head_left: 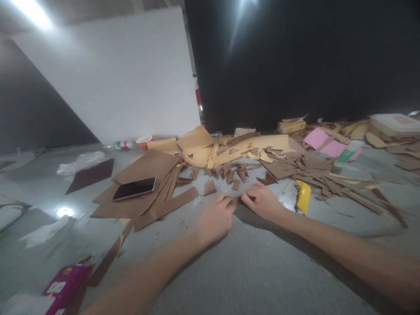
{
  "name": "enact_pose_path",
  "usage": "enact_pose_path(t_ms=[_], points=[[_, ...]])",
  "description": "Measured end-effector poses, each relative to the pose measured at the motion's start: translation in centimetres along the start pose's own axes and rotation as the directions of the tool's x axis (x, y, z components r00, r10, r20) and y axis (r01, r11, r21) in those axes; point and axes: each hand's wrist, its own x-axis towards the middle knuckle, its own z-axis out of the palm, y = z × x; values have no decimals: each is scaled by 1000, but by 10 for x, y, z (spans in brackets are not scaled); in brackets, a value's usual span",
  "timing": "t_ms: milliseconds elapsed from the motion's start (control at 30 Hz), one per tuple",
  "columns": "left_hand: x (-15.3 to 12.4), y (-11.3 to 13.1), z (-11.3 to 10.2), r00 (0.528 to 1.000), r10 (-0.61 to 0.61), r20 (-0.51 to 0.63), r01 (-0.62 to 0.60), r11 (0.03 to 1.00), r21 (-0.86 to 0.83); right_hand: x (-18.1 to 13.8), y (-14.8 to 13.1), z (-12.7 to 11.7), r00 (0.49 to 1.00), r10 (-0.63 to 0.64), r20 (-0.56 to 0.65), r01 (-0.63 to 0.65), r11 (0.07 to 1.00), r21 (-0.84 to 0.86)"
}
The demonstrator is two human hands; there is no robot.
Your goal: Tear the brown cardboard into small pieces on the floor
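Note:
My left hand (218, 218) and my right hand (262, 201) meet low over the grey surface, fingers pinched together. Between their fingertips is a small brown piece (236, 202), mostly covered by the fingers, so its shape is unclear. Just beyond the hands lie a loose brown scrap (210, 187) and several small brown pieces, some folded to points (242, 172). Right of my right hand rests a yellow-handled tool (303, 197), possibly a cutter.
A phone (134, 189) lies on stacked brown sheets (147, 166) at left. Lower left sits a purple device (67, 284). Brown strips (315, 170), yellow sheets (197, 140), a pink sheet (324, 142), a paper cup (144, 141) and a white box (395, 124) lie farther back, before upright panels.

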Motion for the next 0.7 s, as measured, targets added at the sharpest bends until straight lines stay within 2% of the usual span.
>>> enact_pose_path(t_ms=[167,367,467,600,700], points=[[0,1,-3,1000,-18,-3,18,1000,-5,-2,8,9,989,-145,37,148,984,-95],[-1,1,0,999,-20,-26,19,998,-57,-3,9,12,982,-191,0,190,976,-102],[-3,-1,5,997,-39,-61,33,993,-111,-2,4,7,989,-151,-4,150,987,-56],[-3,-2,8,985,-150,-91,126,965,-229,1,-1,-1,999,-9,46,8,1000,20],[-3,-2,7,977,-185,-108,151,951,-269,3,-3,-3,996,82,41,-84,996,38]])
